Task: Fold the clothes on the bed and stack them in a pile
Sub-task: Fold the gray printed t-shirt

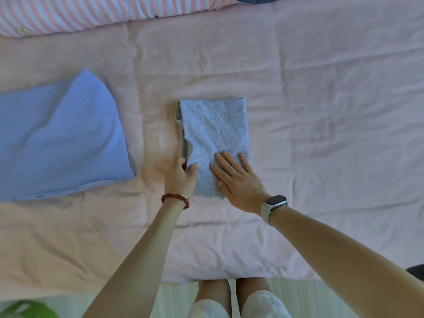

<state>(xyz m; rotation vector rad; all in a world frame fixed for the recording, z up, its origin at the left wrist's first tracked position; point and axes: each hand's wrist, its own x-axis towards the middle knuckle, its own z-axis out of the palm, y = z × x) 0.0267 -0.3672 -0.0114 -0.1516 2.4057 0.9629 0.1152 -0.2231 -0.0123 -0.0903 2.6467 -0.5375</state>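
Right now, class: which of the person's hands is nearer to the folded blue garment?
Left. The left hand grips the grey garment's left edge, on the side facing the blue garment; the right hand presses flat farther away.

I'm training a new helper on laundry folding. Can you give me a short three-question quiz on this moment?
1. True or false: the right hand lies flat on the grey garment.
2. Which hand pinches the grey garment's near left edge?
A. left hand
B. right hand
C. neither
3. Fill in: the blue garment lies to the ____ of the grey one, apart from it on the bed.

Key: 1 true; 2 A; 3 left
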